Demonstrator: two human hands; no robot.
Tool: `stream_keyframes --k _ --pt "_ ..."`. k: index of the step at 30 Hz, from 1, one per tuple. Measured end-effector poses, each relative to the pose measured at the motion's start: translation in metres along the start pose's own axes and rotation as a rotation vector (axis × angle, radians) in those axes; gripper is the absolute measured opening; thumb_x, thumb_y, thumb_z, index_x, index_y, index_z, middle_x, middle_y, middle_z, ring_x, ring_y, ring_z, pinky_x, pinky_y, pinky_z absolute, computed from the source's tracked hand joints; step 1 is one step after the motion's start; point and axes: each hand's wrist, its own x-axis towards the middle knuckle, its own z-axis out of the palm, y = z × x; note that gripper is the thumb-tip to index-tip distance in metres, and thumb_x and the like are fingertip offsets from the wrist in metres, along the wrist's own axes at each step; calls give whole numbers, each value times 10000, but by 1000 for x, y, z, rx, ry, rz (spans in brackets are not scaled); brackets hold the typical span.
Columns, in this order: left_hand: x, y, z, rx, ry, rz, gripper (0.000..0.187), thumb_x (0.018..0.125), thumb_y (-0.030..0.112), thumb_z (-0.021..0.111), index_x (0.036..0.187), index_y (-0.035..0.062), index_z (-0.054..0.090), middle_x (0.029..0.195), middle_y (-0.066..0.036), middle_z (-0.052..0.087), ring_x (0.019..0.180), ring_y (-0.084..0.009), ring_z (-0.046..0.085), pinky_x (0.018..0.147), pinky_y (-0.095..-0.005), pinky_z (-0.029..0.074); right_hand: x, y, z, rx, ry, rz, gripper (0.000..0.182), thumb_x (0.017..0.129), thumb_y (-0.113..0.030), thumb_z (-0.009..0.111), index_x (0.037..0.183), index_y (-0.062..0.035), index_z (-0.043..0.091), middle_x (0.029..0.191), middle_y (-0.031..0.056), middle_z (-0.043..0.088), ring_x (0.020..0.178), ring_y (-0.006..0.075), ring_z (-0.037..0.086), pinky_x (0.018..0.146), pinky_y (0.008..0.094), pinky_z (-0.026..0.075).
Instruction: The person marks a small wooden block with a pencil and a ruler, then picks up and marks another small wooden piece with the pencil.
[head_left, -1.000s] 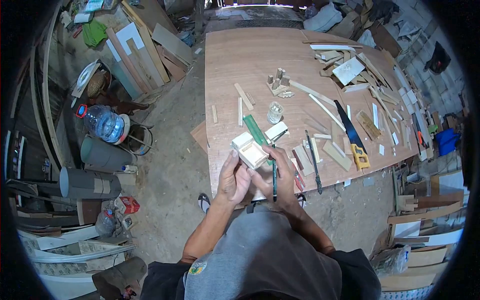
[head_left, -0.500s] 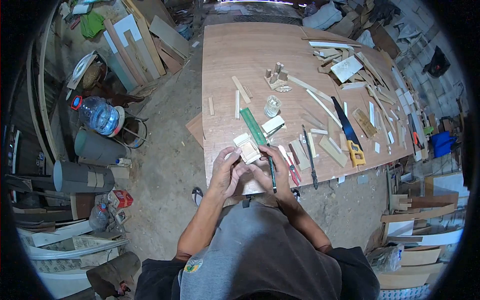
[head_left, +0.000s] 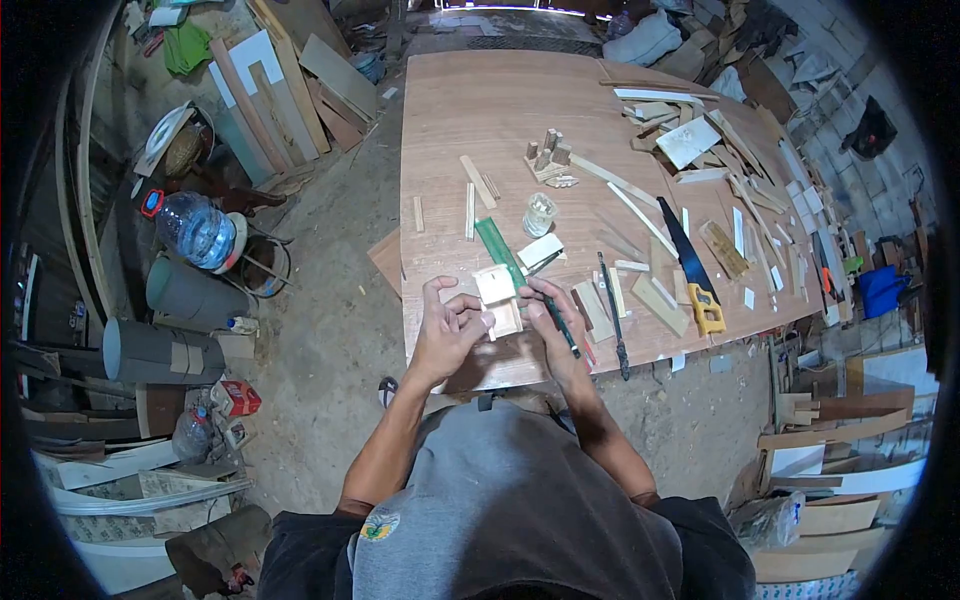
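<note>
A small pale wooden piece [head_left: 494, 285], with a framed lower part, is between my hands above the near edge of the table. My left hand [head_left: 448, 330] has its fingers curled at the lower left side of this piece. My right hand [head_left: 556, 325] touches its right side and also holds a dark pen [head_left: 567, 340] that points down and right. Just beyond lies a green ruler [head_left: 498, 250], with a white block [head_left: 540, 250] beside it. A clear jar [head_left: 540, 212] stands farther back.
On the wooden table [head_left: 450, 110] are a handsaw [head_left: 690, 255], a long dark rod [head_left: 612, 310], several wood strips and a small wooden assembly [head_left: 550, 158]. Scraps are piled around a white board [head_left: 690, 142] at the back right. A water bottle [head_left: 195, 230] stands at the left.
The wooden piece has been turned, and its lower part now faces my fingers. My left hand's fingers have spread and shifted. The pen in my right hand has tilted and moved right.
</note>
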Motion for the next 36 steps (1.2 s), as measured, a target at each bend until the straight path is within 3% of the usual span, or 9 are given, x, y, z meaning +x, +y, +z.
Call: stream_keyframes --k 2,8,13,20,24,26,28,34,36 --pt "-1 4 7 93 -81 106 664 879 -8 700 1314 58 203 1045 -166 616 948 -162 618 757 -292 546 4 -2 -2 -24 -4 -35 519 942 -161 665 1379 56 490 1235 111 622 1155 174 583 997 313 458" --pt "-1 9 17 156 -114 44 688 883 -11 698 1366 69 215 1098 -140 606 996 -160 595 877 -289 521 5 -16 8 129 -52 84 594 878 -73 739 1391 59 473 1227 154 619 1146 187 592 987 321 486" --pt "4 3 12 51 -112 84 582 861 38 762 1366 -17 478 1206 -115 610 1136 -175 589 967 -321 525 9 -2 9 167 -73 1 600 857 -32 755 1381 67 480 1232 161 619 1138 192 604 988 316 496" --pt "6 -7 3 -9 -99 102 536 853 64 748 1335 -33 533 1251 -125 630 1167 -182 595 1028 -339 464 13 2 7 36 -124 -19 568 862 -55 752 1365 57 514 1239 151 626 1145 183 603 984 311 492" --pt "18 -29 -26 -260 -67 -29 516 852 120 777 1315 9 579 1111 -69 691 1005 -131 659 856 -273 533 15 8 -6 -113 -61 -11 520 938 -193 692 1365 45 515 1229 120 649 1142 181 608 989 305 485" --pt "26 -42 -54 13 109 -282 452 860 138 771 1261 -10 621 1024 -54 709 873 -116 661 764 -260 528 16 20 -22 -128 -2 31 507 943 -178 685 1365 47 516 1226 122 652 1123 178 612 977 299 485" --pt "37 -77 -87 218 221 -299 429 852 161 785 1214 -24 651 919 -31 702 732 -89 608 617 -259 476 13 24 -34 -156 -1 44 466 950 -160 674 1344 47 539 1212 117 657 1111 170 616 965 298 487" --pt "64 -118 -149 457 114 -503 391 836 187 785 1164 -3 690 883 -40 710 764 -102 624 653 -261 497 -10 48 -56 -326 40 120 456 934 -216 691 1328 -12 584 1178 90 681 997 127 615 862 271 494" --pt "76 -118 -153 766 -76 -455 327 804 220 798 1024 -15 740 843 -44 712 728 -139 634 653 -305 503 -20 53 -58 -325 37 150 454 934 -214 687 1328 -13 584 1173 89 682 1020 132 608 884 279 486"
